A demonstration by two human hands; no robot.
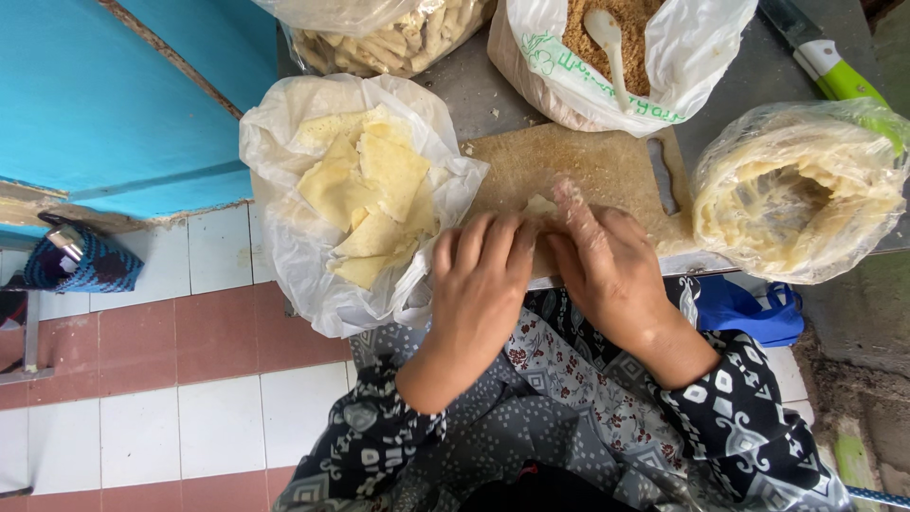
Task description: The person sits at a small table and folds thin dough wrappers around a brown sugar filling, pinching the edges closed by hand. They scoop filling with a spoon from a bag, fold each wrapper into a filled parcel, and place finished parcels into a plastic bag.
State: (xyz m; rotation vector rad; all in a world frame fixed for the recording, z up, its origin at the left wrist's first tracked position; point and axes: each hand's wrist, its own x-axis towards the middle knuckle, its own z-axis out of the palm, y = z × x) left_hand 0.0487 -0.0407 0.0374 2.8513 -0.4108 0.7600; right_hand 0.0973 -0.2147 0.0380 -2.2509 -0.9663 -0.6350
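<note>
My left hand point(482, 275) and my right hand point(602, 261) rest side by side on the near edge of a wooden cutting board point(578, 161). Their fingers curl down over a small pale wrapper piece point(540, 204) lying on the board; most of it is hidden under them. The right hand's fingers are dusted with crumbs. Just left of my left hand sits a white plastic bag point(313, 265) holding several pale yellow triangular wrappers point(374, 194).
A bag of brown crumbs point(654, 85) with a white spoon point(609, 43) stands behind the board. A clear bag of pale dough point(796, 194) sits at the right, a green-handled knife point(829, 66) beyond it. A bag of fried sticks point(389, 43) lies at the top. Tiled floor lies below left.
</note>
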